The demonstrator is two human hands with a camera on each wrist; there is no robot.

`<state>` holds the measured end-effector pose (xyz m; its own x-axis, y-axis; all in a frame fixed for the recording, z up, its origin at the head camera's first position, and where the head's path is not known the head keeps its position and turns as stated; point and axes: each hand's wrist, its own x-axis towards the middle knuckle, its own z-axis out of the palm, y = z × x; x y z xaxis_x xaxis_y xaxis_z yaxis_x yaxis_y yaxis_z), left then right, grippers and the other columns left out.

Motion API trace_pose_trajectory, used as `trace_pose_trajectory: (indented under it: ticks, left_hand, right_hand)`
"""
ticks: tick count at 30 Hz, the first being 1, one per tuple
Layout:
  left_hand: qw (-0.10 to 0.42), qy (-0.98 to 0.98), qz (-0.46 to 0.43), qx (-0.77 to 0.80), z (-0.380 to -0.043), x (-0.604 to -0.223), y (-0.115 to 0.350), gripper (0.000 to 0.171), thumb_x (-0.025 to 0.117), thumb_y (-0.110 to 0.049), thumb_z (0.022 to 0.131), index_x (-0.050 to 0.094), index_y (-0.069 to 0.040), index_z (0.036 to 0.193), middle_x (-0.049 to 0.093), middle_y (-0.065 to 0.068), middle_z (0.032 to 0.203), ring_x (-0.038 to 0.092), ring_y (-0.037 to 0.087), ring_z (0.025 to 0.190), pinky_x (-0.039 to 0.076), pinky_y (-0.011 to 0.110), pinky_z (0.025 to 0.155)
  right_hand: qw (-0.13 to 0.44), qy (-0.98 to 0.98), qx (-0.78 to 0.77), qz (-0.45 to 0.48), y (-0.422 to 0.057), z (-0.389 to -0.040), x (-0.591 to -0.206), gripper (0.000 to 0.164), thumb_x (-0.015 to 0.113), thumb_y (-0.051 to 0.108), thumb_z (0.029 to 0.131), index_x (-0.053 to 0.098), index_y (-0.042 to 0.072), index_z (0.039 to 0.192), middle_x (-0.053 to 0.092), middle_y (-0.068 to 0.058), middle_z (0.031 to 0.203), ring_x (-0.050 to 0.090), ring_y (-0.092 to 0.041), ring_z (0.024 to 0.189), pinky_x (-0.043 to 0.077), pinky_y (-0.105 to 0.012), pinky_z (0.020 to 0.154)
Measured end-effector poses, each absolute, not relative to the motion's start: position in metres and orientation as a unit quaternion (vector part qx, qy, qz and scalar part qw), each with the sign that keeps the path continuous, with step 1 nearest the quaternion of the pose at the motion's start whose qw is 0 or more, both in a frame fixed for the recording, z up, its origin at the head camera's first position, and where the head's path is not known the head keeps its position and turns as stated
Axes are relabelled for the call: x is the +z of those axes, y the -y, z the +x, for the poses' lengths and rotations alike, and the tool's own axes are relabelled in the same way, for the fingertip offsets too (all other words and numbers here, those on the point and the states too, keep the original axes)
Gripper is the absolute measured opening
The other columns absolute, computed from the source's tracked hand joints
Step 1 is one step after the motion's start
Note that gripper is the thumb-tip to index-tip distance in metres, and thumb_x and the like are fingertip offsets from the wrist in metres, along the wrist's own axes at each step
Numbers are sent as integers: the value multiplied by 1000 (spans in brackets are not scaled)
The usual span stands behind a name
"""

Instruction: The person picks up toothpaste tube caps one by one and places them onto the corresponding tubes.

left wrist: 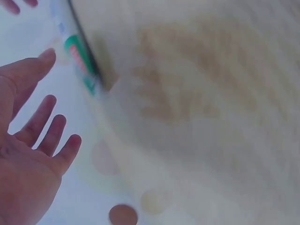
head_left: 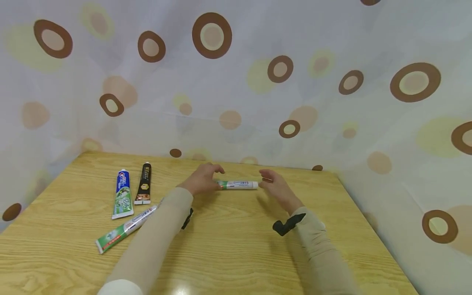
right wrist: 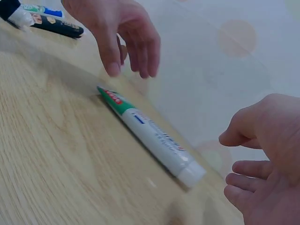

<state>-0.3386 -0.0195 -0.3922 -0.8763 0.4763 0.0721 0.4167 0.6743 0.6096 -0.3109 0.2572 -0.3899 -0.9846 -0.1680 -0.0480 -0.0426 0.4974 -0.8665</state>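
A white and green toothpaste tube lies on the table between my two hands. Its white cap points right in the head view. In the right wrist view the tube rests flat, apart from both hands. My left hand is over the tube's green end, its fingers loosely bent around nothing; the left wrist view shows this hand with fingers spread. Beside the cap is my right hand, fingers relaxed and parted from the thumb; the right wrist view shows the hand holding nothing.
A second white and green tube lies at the left, partly hidden by my left sleeve. Behind it are a blue and green toothpaste tube and a black one. A dotted sheet stands along the back of the wooden table.
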Motion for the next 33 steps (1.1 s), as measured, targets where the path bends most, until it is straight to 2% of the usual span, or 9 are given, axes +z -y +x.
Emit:
trace_pose_trajectory:
  ticks: [4, 7, 11, 14, 17, 21, 28, 33]
  left_hand:
    - [25, -908, 254, 331, -334, -380, 35, 44, 71, -10, 91, 57, -7, 132, 56, 16, 137, 53, 35, 123, 46, 46, 102]
    - [0, -910, 263, 321, -328, -374, 45, 43, 73, -14, 91, 58, -7, 131, 55, 14, 137, 47, 34, 130, 43, 47, 107]
    - [-23, -905, 273, 327, -316, -369, 60, 43, 72, -16, 92, 57, -6, 131, 53, 13, 140, 46, 33, 134, 40, 48, 110]
    - [-44, -898, 280, 337, -305, -367, 71, 43, 72, -16, 92, 57, -6, 131, 53, 12, 141, 46, 33, 135, 40, 50, 110]
    - [-62, -896, 280, 340, -291, -365, 84, 45, 72, -18, 92, 56, -7, 133, 55, 12, 140, 46, 33, 135, 39, 52, 110]
    - [-82, -898, 270, 338, -272, -362, 102, 47, 72, -20, 92, 56, -9, 135, 57, 11, 138, 49, 34, 132, 41, 54, 107]
    - [-111, -899, 257, 337, -242, -361, 128, 46, 72, -21, 92, 57, -11, 135, 58, 8, 137, 51, 31, 130, 44, 53, 104]
    - [-118, -900, 248, 340, -224, -359, 140, 46, 70, -19, 93, 56, -11, 136, 58, 7, 136, 52, 30, 127, 46, 52, 100]
  right_hand:
    - [53, -857, -507, -78, -276, -300, -378, 49, 47, 12, 104, 36, 0, 150, 35, -23, 156, 34, -40, 144, 32, -54, 116]
    - [41, -848, -520, -92, -291, -290, -373, 47, 45, 13, 105, 38, 0, 149, 36, -23, 155, 37, -40, 143, 33, -54, 116]
    - [15, -836, -540, -93, -307, -280, -369, 44, 47, 14, 105, 43, -1, 146, 43, -22, 149, 45, -36, 138, 39, -48, 113]
    - [-12, -827, -555, -87, -315, -273, -367, 40, 47, 14, 105, 48, -3, 141, 52, -17, 140, 54, -26, 130, 47, -38, 107]
    - [-37, -823, -560, -87, -322, -263, -364, 36, 47, 14, 105, 51, -4, 136, 58, -4, 129, 60, -13, 120, 52, -29, 99]
    - [-69, -830, -545, -94, -329, -248, -359, 32, 48, 15, 105, 55, -2, 132, 61, 9, 119, 63, -8, 111, 54, -25, 92]
    - [-101, -842, -516, -117, -339, -221, -358, 30, 47, 12, 105, 55, -4, 129, 63, 11, 115, 64, -10, 108, 56, -25, 88]
    - [-124, -846, -506, -117, -347, -204, -361, 29, 48, 10, 105, 56, -6, 127, 64, 14, 112, 65, -5, 103, 57, -23, 84]
